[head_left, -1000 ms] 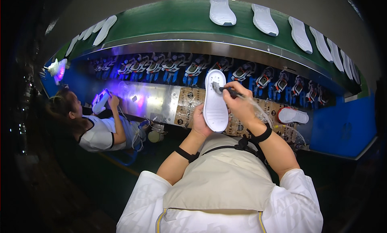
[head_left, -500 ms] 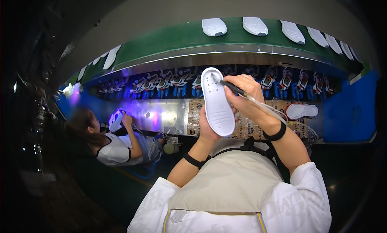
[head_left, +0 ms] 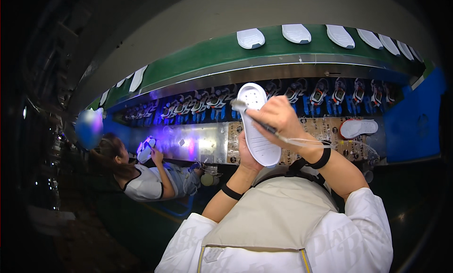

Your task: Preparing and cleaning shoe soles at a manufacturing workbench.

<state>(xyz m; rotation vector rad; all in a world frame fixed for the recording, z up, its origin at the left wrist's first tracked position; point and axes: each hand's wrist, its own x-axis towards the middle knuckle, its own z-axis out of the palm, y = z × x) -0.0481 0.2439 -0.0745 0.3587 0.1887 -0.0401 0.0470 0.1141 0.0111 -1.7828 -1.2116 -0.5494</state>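
Observation:
A white shoe sole (head_left: 261, 144) with small holes near its far end stands tilted upright in front of me. My left hand (head_left: 247, 156) is closed round its lower left side. In my right hand (head_left: 281, 118) is a dark-handled brush (head_left: 267, 127) with a clear thin tube trailing from it past the wrist. The brush crosses in front of the sole, and its blurred bristles lie at the sole's left edge, near the holes. Whether the bristles touch the edge I cannot tell.
Another white sole with a red edge (head_left: 357, 128) lies on the brown-papered bench (head_left: 311, 127), right. Beyond run a rack of shoe parts on blue holders (head_left: 317, 94) and a green conveyor (head_left: 207, 55) carrying white soles. A co-worker (head_left: 146, 178) sits at left, holding a shoe part under violet light.
The brush has gone from the sole's holed area to its left edge, my right hand moving left and down across the sole. The whole view has shifted slightly.

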